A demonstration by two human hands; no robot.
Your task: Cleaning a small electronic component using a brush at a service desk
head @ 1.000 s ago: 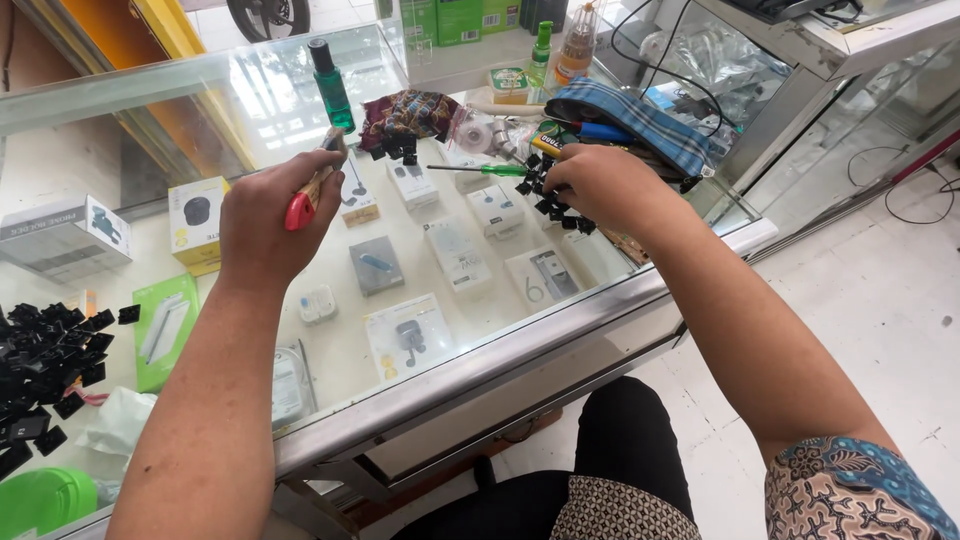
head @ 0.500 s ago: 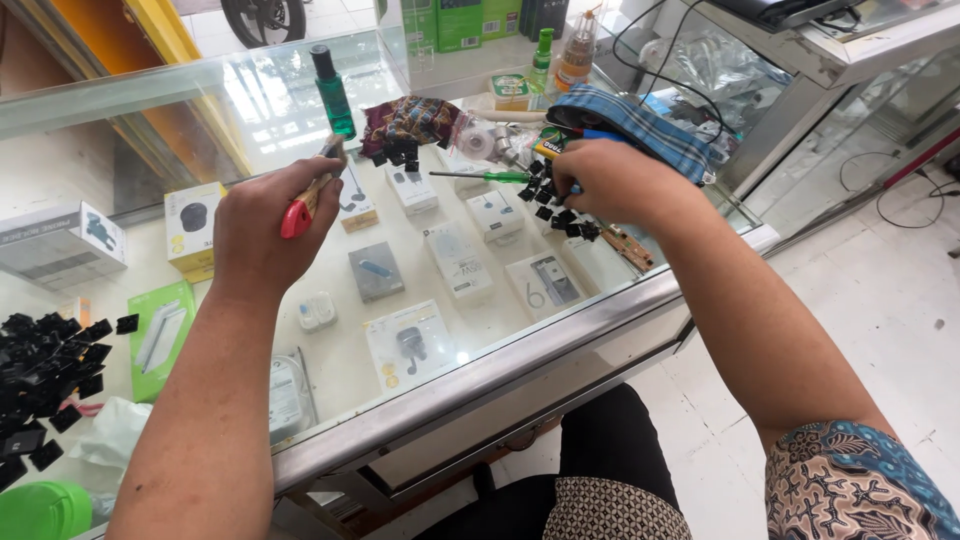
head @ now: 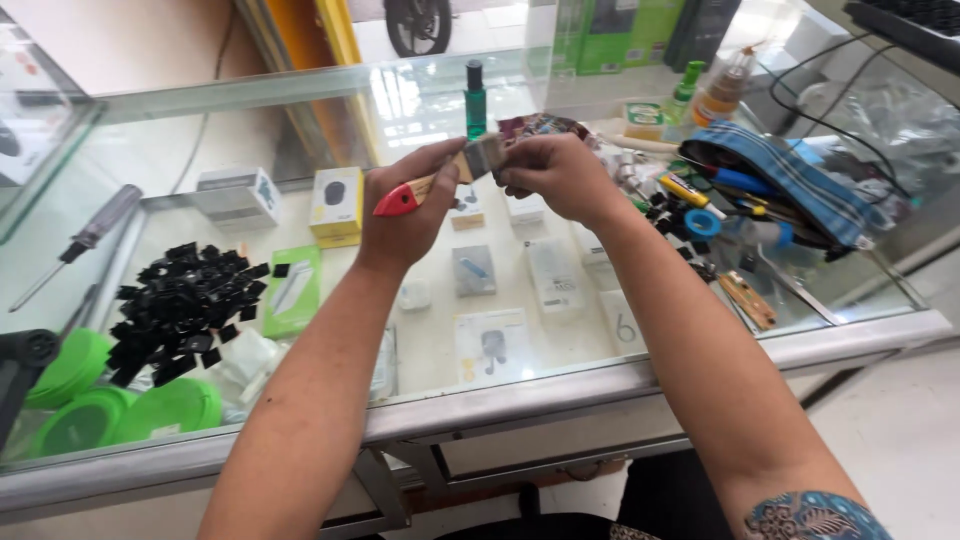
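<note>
My left hand [head: 405,205] grips a small paintbrush [head: 440,178] by its wooden handle, whose tip is red. The brush head points right, above the glass counter [head: 700,345]. My right hand [head: 560,175] is closed at the bristle end of the brush, fingers pinched against it. Whether the right hand also holds a small part is hidden by the fingers. Both hands hover over the middle back of the counter, near a green bottle [head: 475,98].
A pile of small black parts [head: 180,305] lies on the glass at left, beside green lids [head: 120,405] and a screwdriver [head: 85,240]. At right sit a striped pouch of tools [head: 790,185], scattered black parts and a wooden piece [head: 748,300]. Boxed goods show under the glass.
My right hand left the black parts at the right and came to the brush head. My left hand raised the brush and stayed shut on it. The camera view shifted right.
</note>
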